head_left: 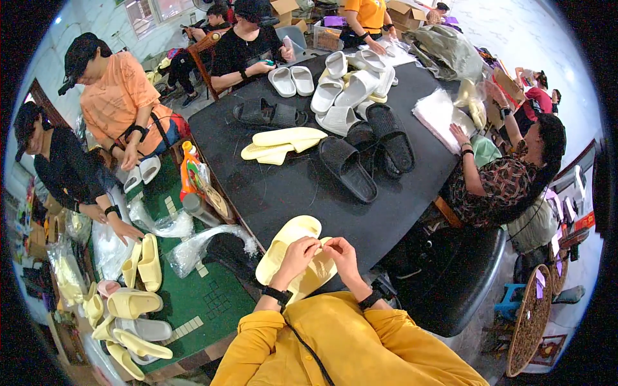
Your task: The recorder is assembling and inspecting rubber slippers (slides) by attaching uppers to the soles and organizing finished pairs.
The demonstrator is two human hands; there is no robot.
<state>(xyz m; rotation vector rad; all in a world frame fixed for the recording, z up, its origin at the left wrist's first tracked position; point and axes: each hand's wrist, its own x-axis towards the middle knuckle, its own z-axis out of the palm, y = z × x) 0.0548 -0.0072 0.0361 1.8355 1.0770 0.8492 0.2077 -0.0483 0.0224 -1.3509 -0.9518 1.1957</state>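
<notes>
A pair of pale yellow slippers (277, 249) lies at the near edge of the black table, right in front of me. Above them my left hand (300, 258) and my right hand (343, 258) meet, fingertips pinched together over the right-hand slipper. Whatever the fingertips pinch is too small or too hidden to name. Both hands partly cover the slippers. Farther up the table lie another yellow pair (283, 143), a black slipper (347, 168) beside more black ones, and a pile of white and grey slippers (357, 87).
To my left, a green-topped table (183, 293) carries several yellow slippers (135, 302), plastic bags (209, 248) and an orange bottle (190, 170). Clear plastic bags (438, 116) are stacked at the black table's right edge. Co-workers (125, 96) work around both tables. A black stool (450, 276) is at my right.
</notes>
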